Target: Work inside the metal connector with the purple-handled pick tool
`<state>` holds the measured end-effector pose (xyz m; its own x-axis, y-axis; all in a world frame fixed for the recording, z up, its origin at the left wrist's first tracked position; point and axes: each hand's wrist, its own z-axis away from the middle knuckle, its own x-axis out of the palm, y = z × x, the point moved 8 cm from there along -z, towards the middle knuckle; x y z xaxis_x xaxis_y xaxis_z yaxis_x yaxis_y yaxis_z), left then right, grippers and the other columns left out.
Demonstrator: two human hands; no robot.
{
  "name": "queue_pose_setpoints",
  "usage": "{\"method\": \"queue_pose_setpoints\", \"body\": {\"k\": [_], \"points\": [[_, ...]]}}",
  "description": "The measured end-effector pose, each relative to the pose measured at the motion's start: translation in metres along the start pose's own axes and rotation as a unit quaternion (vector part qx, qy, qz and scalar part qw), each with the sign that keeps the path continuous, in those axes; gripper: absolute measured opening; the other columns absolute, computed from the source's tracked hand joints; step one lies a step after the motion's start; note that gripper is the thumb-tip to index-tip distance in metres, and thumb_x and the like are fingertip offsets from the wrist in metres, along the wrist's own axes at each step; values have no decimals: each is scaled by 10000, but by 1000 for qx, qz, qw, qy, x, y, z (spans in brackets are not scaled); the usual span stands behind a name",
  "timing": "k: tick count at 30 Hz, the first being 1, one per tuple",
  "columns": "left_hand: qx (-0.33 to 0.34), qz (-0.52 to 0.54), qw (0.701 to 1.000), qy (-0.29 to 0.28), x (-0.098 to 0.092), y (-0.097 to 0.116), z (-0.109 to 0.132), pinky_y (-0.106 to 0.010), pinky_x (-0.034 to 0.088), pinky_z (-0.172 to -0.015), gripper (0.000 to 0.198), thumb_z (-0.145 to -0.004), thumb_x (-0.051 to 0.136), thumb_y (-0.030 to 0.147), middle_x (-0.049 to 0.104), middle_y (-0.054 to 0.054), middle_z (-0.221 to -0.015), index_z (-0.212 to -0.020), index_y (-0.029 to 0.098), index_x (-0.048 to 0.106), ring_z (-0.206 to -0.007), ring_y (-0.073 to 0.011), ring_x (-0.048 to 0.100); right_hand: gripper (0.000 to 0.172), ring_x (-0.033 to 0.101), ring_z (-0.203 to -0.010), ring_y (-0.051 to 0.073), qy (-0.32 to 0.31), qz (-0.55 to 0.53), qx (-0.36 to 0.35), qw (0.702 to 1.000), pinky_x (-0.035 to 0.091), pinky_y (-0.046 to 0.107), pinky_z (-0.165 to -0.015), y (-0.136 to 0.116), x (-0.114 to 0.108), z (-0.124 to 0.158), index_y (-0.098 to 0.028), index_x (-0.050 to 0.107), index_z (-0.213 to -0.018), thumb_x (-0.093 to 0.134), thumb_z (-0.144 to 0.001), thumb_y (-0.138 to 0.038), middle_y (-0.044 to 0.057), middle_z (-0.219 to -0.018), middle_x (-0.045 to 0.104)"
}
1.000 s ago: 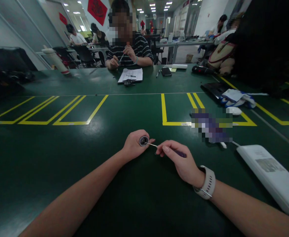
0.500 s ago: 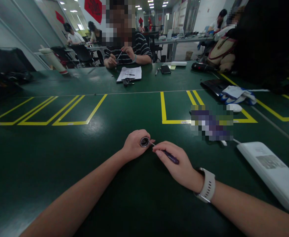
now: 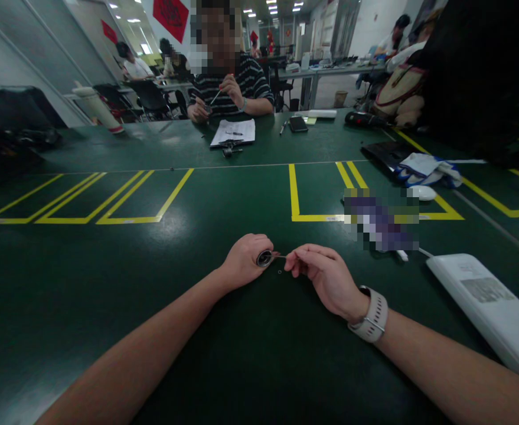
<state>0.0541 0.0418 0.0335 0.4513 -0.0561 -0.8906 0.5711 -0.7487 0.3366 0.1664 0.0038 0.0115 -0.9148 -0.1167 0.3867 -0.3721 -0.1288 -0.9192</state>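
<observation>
Closed around a small round metal part (image 3: 264, 258), my left hand (image 3: 247, 257) keeps its open, dark-centred end turned toward me and a little to the right. My right hand (image 3: 323, 271) pinches a small screwdriver (image 3: 279, 256) between thumb and fingertips. Its thin shaft reaches left to the mouth of the metal part; whether the tip touches inside I cannot tell. The screwdriver's handle is hidden by the hand. A tiny ring (image 3: 279, 272) shows against the green table (image 3: 259, 354), just below the shaft, between both hands.
To the right lie a white power bank-like device (image 3: 485, 307) with a cable, a blurred purple item (image 3: 381, 221), a white mouse (image 3: 422, 193) and gloves (image 3: 427, 168). Yellow tape marks the table. Across it, a person works behind a clipboard (image 3: 233, 133).
My right hand has rolled over and shifted slightly right, hiding the purple screwdriver handle. The metal part has turned a little and moved slightly right. The tiny ring now shows below the shaft.
</observation>
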Motion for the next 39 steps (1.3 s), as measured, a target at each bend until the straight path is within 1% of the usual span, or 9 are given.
{"method": "queue_pose_setpoints", "body": {"k": [3, 7, 10, 14, 18, 21, 24, 30, 39], "points": [[-18, -4, 1000, 4, -1, -3, 0, -253, 351, -560, 227, -838, 476, 297, 523, 3, -615, -652, 171, 508, -569, -124, 483, 166, 556, -644, 145, 10, 9, -13, 1000, 427, 283, -610, -1, -2, 1, -165, 680, -721, 560, -799, -248, 33, -689, 650], [-20, -51, 998, 3, 0, -3, 1, -259, 333, -550, 197, -833, 481, 254, 529, 3, -613, -656, 172, 512, -561, -129, 485, 185, 558, -689, 156, 13, 163, -95, 982, 428, 302, -661, -17, 5, 11, -176, 669, -725, 528, -830, -234, 20, -701, 628], [7, -99, 995, -11, 3, 3, 1, -270, 321, -553, 199, -837, 468, 234, 531, -4, -613, -655, 172, 521, -567, -141, 479, 197, 555, -697, 162, -6, 238, -115, 964, 421, 311, -668, -23, 12, 15, -168, 655, -702, 517, -834, -214, 23, -705, 613], [24, -105, 994, -25, 4, 6, 1, -272, 324, -564, 209, -845, 448, 214, 524, -4, -616, -652, 170, 513, -566, -137, 464, 198, 548, -663, 150, -26, 169, -70, 983, 420, 293, -632, -15, 8, 8, -164, 658, -692, 520, -827, -213, 23, -691, 628], [17, -41, 999, -9, 2, 2, 2, -256, 338, -566, 197, -843, 466, 229, 514, 5, -618, -660, 166, 505, -561, -121, 463, 192, 533, -608, 130, -20, 40, -16, 999, 409, 270, -592, -4, -1, -1, -156, 671, -686, 530, -809, -200, 26, -661, 642], [8, 4, 1000, 7, -1, -2, 1, -242, 341, -552, 203, -842, 480, 262, 509, 12, -621, -664, 166, 494, -559, -112, 469, 179, 527, -591, 125, -19, 2, 1, 1000, 399, 267, -578, 0, -1, -3, -153, 673, -687, 543, -798, -205, 31, -661, 646], [-3, 1, 1000, 7, 1, -4, 1, -242, 336, -547, 202, -838, 482, 255, 506, 16, -614, -656, 165, 492, -554, -112, 469, 181, 530, -609, 130, -10, 25, -21, 999, 404, 273, -589, -4, 0, 0, -159, 670, -699, 538, -807, -221, 28, -671, 641], [-5, -85, 996, -2, 4, -3, 1, -260, 322, -559, 181, -839, 475, 214, 514, 5, -620, -668, 165, 511, -572, -131, 473, 190, 554, -696, 158, -19, 213, -98, 972, 428, 304, -655, -18, 8, 9, -170, 663, -729, 522, -836, -238, 31, -727, 630], [-6, -12, 1000, 8, 0, -5, 1, -242, 338, -562, 199, -833, 505, 242, 500, 20, -615, -652, 161, 491, -561, -110, 464, 182, 543, -639, 135, -33, 64, -26, 997, 421, 283, -617, 1, 1, 0, -158, 674, -739, 541, -829, -245, 35, -714, 658]]}}
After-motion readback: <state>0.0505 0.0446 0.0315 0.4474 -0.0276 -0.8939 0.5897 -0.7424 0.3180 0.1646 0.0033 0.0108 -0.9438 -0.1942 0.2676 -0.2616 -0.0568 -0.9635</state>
